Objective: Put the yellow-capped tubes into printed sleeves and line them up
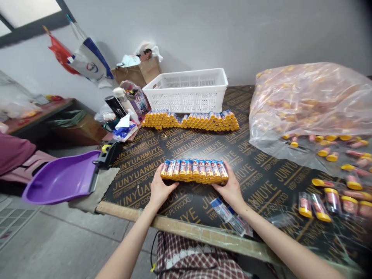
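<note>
Grey wall [203, 42] behind, grey floor [87, 240] below L; black plywood tabletop [186, 145] w/ gold "JUNYUANMUYE" print, tape-covered front edge. Big clear plastic bag [308, 100] on R side, full of yellow-capped tubes; white slatted basket [186, 97] at back, nr wall; purple dustpan [66, 180] off table's L side.

Tube block [194, 170]: mid-table nr front edge, between the hands; small cylinders packed side by side in layers, blue tops, printed labels, yellow ends along the bottom. L hand [161, 188] grips its L end, R hand [231, 190] its R end, fingers & thumbs closed round the ends.

Qty: 1 bag, 1 basket, 1 dustpan, 1 held block, approx 10 tubes across its top row, lower layers unclear. 2 adjoining tube stacks, L stack [161, 119] & R stack [212, 121], in front of basket, too many small ends to count. Several loose tubes [305, 204] nr R front, some overlapping, no exact ct.
</note>
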`<state>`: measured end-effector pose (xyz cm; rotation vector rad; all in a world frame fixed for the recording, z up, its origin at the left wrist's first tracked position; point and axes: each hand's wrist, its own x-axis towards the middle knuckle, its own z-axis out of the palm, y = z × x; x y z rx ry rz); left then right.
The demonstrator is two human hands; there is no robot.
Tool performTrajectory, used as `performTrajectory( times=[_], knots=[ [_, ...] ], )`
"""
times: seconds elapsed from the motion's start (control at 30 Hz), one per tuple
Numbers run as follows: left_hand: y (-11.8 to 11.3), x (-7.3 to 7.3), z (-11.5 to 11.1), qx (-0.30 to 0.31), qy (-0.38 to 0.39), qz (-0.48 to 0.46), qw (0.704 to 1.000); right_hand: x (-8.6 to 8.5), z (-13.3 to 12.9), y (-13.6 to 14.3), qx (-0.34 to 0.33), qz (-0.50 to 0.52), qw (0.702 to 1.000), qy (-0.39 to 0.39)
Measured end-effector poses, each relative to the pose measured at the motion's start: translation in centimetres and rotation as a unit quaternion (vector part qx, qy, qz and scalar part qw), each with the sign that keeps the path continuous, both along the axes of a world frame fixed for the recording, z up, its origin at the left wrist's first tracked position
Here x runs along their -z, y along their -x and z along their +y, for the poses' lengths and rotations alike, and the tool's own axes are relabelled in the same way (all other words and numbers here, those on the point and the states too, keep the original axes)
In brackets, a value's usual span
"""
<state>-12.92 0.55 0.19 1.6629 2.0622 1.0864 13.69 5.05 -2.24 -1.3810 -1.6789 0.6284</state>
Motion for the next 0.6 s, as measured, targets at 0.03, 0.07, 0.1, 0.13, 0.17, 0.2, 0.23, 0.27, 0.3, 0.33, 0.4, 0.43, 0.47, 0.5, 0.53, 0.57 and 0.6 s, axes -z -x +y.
performTrajectory(
  times=[0.03, 0.07, 0.1, 0.13, 0.17, 0.2, 0.23, 0.27, 0.3, 0.33, 0.4, 0.43, 0.47, 0.5, 0.53, 0.57, 0.6],
  knots=[
    [0.2, 0.1, 0.3, -0.003, -0.007, 0.002, 1.0, 0.0, 0.2, 0.4, 0.001, 0.002, 1.0, -0.001],
    [0.6, 0.3, 0.6, -0.003, -0.014, 0.003, 1.0, 0.1, 0.5, 0.8, 0.001, 0.003, 1.0, -0.002],
    [1.1, 0.4, 1.1, -0.001, -0.021, 0.002, 1.0, 0.1, 0.9, 1.3, -0.001, 0.003, 1.0, -0.004],
    [1.7, 0.5, 1.6, 0.003, -0.027, -0.002, 1.0, 0.3, 1.4, 1.9, -0.002, 0.003, 1.0, -0.006],
    [2.5, 0.5, 2.2, 0.008, -0.032, -0.008, 0.999, 0.4, 2.1, 2.5, -0.003, 0.003, 1.0, -0.008],
    [3.3, 0.5, 2.9, 0.013, -0.034, -0.016, 0.999, 0.6, 3.0, 3.3, -0.003, 0.004, 1.0, -0.012],
    [4.3, 0.5, 3.8, 0.017, -0.034, -0.026, 0.999, 0.8, 4.0, 4.2, -0.003, 0.007, 1.0, -0.015],
    [5.3, 0.5, 4.7, 0.02, -0.034, -0.036, 0.999, 1.0, 5.2, 5.1, -0.005, 0.01, 1.0, -0.021],
    [6.4, 0.5, 5.7, 0.022, -0.035, -0.046, 0.998, 1.1, 6.5, 6.2, -0.008, 0.014, 0.999, -0.029],
    [7.6, 0.5, 6.9, 0.023, -0.034, -0.055, 0.998, 1.3, 7.9, 7.4, -0.012, 0.019, 0.999, -0.038],
    [10.2, 0.5, 9.2, 0.021, -0.035, -0.071, 0.997, 1.5, 10.7, 9.9, -0.014, 0.029, 0.998, -0.056],
    [11.5, 0.6, 10.5, 0.017, -0.036, -0.076, 0.996, 1.6, 12.0, 11.3, -0.012, 0.035, 0.997, -0.062],
    [12.7, 0.6, 11.7, 0.013, -0.038, -0.079, 0.996, 1.6, 13.3, 12.6, -0.01, 0.04, 0.997, -0.065],
    [13.9, 0.7, 12.9, 0.008, -0.04, -0.079, 0.996, 1.5, 14.4, 14.0, -0.007, 0.045, 0.997, -0.066],
    [15.1, 0.7, 14.0, 0.003, -0.044, -0.077, 0.996, 1.5, 15.4, 15.3, -0.005, 0.048, 0.997, -0.065],
    [16.2, 0.8, 15.0, -0.003, -0.047, -0.073, 0.996, 1.4, 16.2, 16.5, -0.003, 0.052, 0.997, -0.063],
    [17.2, 0.8, 16.0, -0.008, -0.049, -0.07, 0.996, 1.3, 16.9, 17.6, -0.001, 0.055, 0.997, -0.059]
  ],
)
